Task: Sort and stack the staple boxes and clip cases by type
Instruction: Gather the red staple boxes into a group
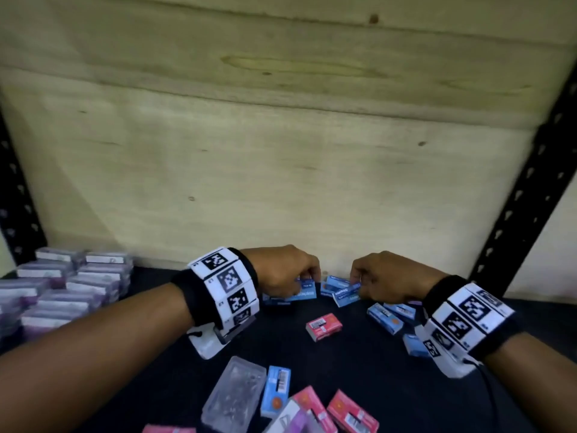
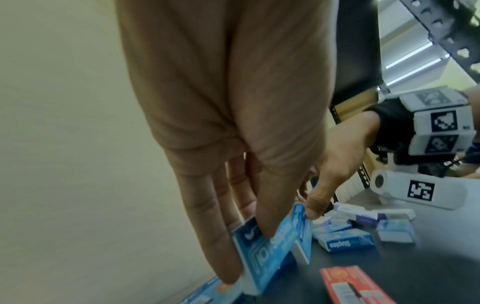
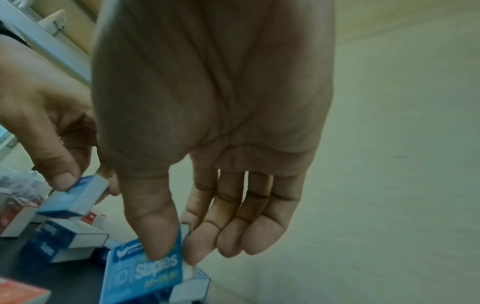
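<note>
Pink boxes [image 1: 352, 412] lie nearest, below the hands. Left hand [image 1: 281, 270] and right hand [image 1: 387, 276] each pinch a blue box [image 1: 304, 291], probably light and stiff; hold its flat sides.

Storeroom: slotted metal shelving [image 1: 512, 214]

bare forearms showing, each wrist wearing a black band [image 1: 187, 300] at 9 o'clock, white blocks carrying black square markers [image 1: 468, 317] at 3 o'clock, thin black cable [image 1: 487, 379] trailing

matt plywood wall [image 1: 281, 151], glossy cardboard staple boxes [image 1: 324, 325].
</note>
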The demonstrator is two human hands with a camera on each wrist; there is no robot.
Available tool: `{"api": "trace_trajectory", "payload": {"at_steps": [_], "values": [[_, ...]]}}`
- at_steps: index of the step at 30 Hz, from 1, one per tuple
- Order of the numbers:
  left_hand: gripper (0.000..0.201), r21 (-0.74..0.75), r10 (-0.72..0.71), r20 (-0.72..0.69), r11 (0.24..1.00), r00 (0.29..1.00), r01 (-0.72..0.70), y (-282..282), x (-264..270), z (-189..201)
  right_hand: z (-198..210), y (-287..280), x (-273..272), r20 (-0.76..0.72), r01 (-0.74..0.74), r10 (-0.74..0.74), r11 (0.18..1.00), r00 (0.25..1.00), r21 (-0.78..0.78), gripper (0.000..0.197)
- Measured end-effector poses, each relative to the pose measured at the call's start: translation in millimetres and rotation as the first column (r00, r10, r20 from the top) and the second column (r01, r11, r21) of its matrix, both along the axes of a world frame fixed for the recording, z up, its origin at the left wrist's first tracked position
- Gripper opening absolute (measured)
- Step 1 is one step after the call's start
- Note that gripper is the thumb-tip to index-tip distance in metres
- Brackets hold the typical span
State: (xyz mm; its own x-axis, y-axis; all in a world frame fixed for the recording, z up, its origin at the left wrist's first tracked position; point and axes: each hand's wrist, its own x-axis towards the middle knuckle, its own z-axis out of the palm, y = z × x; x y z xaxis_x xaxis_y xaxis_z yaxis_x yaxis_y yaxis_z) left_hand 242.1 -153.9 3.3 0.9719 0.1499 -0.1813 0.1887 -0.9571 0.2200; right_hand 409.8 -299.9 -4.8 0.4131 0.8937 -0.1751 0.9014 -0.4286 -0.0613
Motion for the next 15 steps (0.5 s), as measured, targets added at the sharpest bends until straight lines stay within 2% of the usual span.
{"api": "trace_trajectory", "payload": {"at_steps": [8, 15], "values": [[0.042, 0.058, -0.021, -0.067, 0.998, 0.998, 0.025, -12, 39, -16, -11, 3, 18, -0.027, 0.03, -0.031, 0.998, 0.999, -0.053, 0.019], [0.042, 0.036, -0.009, -0.074, 0.999, 0.997, 0.012, -15, 45, -23, -17, 1, 21, -0.033, 0.049, -0.053, 0.994, 0.998, -0.093, 0.021]]}}
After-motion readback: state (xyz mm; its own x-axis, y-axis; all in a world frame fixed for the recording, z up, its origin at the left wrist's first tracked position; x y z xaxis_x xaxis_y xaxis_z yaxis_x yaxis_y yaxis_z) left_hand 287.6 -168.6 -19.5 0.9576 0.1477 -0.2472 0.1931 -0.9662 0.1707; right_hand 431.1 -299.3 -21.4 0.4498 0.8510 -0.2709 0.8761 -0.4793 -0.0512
